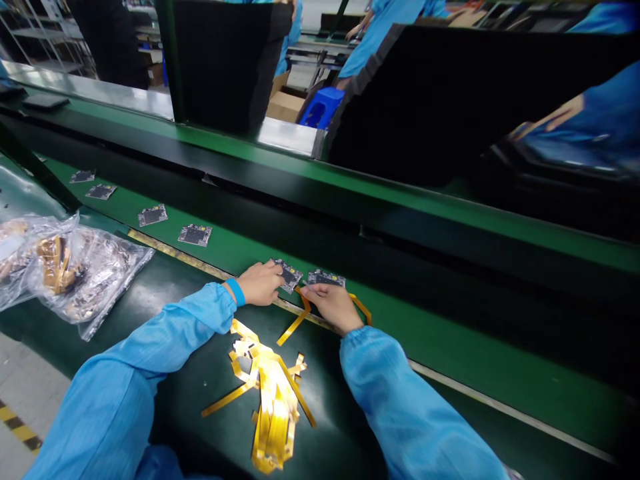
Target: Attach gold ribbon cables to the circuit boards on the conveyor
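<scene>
Found gold pile [273,400], all flat strips, on counter [185,407]. Saw L board [290,277] & R board [327,277] on green belt [450,340], just past gold pile. Found gold strip [295,325] b/w gold pile & L board, w/ top end near L board's edge.

Had L hand [260,283] past gold pile, w/ fingers bent & tips on L board; couldn't tell if pinched or just pressed. Had R hand [333,305] past gold pile, a bit right, in front of R board; looked pinched close on gold strip's top end. Saw bent strip [363,310] poke out beside R hand, right of gold pile.

Judged gold strip v. light, thin, bendy, a bit slick, prob easy to crease or tear. Seemed best to hold near the end w/ a soft pinch, not at the bend. Judged L board light & stiff, but easy to hurt b/c of tiny bits on top. Seemed best to hold by the edges.

Saw more boards [195,235] & clear bags [117,263] left of gold pile.
</scene>
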`<state>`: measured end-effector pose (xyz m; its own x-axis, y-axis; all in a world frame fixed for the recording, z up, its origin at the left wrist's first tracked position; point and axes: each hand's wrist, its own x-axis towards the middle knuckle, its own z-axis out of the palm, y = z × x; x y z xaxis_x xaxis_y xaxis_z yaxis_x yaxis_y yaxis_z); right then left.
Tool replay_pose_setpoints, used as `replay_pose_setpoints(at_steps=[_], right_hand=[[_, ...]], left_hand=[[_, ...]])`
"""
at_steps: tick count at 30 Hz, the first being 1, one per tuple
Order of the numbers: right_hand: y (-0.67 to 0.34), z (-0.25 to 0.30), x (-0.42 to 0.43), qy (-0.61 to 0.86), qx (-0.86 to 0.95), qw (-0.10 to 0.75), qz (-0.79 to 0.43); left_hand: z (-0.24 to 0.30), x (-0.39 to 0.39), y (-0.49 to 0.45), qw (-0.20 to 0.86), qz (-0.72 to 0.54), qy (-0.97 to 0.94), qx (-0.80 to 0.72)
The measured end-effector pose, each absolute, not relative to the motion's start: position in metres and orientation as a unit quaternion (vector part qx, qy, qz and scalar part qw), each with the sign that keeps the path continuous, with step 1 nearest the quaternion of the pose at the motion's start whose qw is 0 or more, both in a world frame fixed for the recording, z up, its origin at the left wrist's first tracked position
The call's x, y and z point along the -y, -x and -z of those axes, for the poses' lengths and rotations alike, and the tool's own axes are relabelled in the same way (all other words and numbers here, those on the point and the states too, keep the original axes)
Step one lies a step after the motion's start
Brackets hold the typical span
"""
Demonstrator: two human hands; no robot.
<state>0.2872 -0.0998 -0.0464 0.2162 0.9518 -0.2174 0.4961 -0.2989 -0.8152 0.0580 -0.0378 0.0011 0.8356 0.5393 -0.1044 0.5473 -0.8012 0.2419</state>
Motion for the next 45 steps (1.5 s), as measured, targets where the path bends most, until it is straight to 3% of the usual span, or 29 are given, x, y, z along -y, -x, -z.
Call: replay_pose_setpoints(at_steps=[8,26,32,38,45], right_hand=[[-0.294,0.038,0.097,0.714,0.479,0.294,-0.417],[-0.313,0.044,0.104,0.706,0.52,0.277,-0.392],[-0.326,0.045,0.104,0.71,0.625,0.234,-0.224],[-0.323,0.039,0.106,0.731,0.626,0.146,-0.229],[-0.331,0.026,0.114,0.717,0.656,0.102,-0.211]], left_hand=[[-0.004,0.045,-0.066,0.123,0.023,-0.953,-0.277],[0.014,0.082,-0.105,0.019,0.004,-0.963,-0.27],[0.016,0.086,-0.112,0.014,0.001,-0.961,-0.277],[0.012,0.089,-0.118,0.021,0.014,-0.962,-0.271],[0.008,0.095,-0.125,0.039,0.02,-0.962,-0.268]])
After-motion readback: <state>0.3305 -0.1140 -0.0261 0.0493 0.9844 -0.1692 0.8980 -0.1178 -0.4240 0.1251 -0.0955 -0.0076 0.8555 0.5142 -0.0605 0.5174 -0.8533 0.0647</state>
